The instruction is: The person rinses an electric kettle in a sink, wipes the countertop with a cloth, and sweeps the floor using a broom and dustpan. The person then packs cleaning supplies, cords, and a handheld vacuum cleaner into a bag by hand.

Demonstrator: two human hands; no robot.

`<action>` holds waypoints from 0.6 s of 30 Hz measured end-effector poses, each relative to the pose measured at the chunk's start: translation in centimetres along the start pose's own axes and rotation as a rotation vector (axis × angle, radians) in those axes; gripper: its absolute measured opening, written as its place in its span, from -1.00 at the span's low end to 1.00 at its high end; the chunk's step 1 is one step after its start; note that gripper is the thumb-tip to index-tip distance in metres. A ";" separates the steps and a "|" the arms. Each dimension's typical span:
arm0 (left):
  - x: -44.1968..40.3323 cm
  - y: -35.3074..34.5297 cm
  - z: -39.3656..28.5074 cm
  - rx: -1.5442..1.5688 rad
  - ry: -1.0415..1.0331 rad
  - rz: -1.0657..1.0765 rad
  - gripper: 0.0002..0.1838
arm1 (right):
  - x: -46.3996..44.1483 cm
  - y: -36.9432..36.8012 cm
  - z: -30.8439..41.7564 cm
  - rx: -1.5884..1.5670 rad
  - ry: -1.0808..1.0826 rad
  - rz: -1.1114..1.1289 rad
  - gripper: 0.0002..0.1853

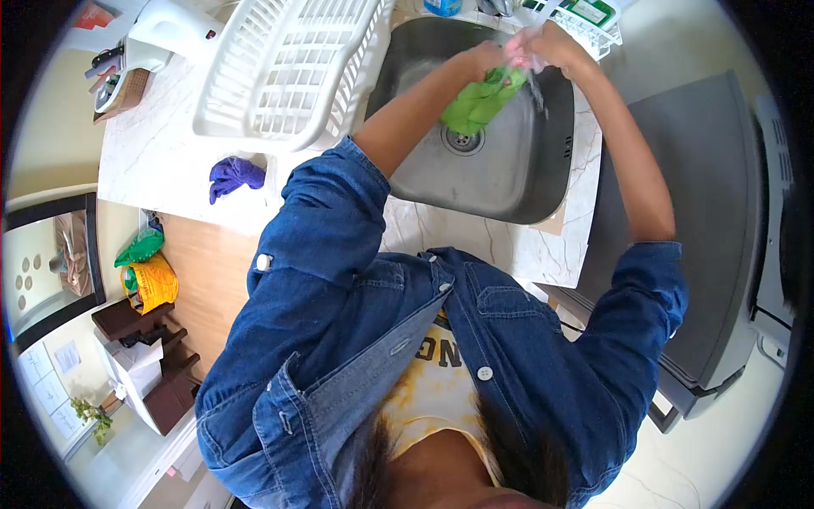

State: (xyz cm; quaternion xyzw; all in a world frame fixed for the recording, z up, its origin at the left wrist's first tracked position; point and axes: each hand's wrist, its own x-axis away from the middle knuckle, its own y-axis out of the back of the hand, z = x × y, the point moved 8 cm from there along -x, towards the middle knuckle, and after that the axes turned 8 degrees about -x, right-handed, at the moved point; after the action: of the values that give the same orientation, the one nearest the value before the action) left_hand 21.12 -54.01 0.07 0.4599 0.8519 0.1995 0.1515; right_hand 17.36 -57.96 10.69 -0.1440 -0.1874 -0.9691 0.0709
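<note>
Over the far part of the metal sink [509, 191], both my hands are close together. My left hand [485, 61] is closed round the upper part of a bright green cloth [476, 106], which hangs down toward the drain [463, 141]. My right hand [549, 47] is closed beside it, at the right, on something pink [524, 51] that is smeared by motion. Whether the pink thing is a separate cloth, I cannot tell. Water seems to run down just right of the green cloth. The fingertips are blurred.
A white dish rack [292, 72] stands left of the sink. A crumpled purple cloth [236, 176] lies on the marble-patterned counter [153, 174]. Behind the sink are a blue bottle [443, 7] and a white basket [589, 21]. A dark grey appliance [678, 212] borders the right side.
</note>
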 end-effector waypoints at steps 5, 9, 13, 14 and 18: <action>-1.7 -1.6 5.9 0.725 0.363 0.165 -0.72 | 0.1 -1.3 2.5 0.297 -0.294 -0.198 -0.70; -1.3 -0.1 0.7 0.199 -0.059 0.141 -0.74 | -1.4 0.9 -0.9 0.445 0.315 0.234 -0.78; -0.6 0.1 -3.9 -0.281 -0.255 0.031 -0.73 | 2.3 0.4 3.9 0.405 0.225 0.077 -0.84; -0.6 0.0 -4.0 -0.364 -0.264 0.028 -0.73 | 2.5 0.6 4.3 0.396 0.204 0.038 -0.86; -0.9 -0.8 -3.8 -0.696 -0.296 0.028 -0.71 | 1.7 1.2 3.4 0.218 0.236 0.186 -0.84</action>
State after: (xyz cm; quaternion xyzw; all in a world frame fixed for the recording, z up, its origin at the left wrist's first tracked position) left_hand 19.33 -55.94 3.12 0.4165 0.6956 0.4104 0.4175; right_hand 16.80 -57.88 14.59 -0.0376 -0.2678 -0.9425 0.1967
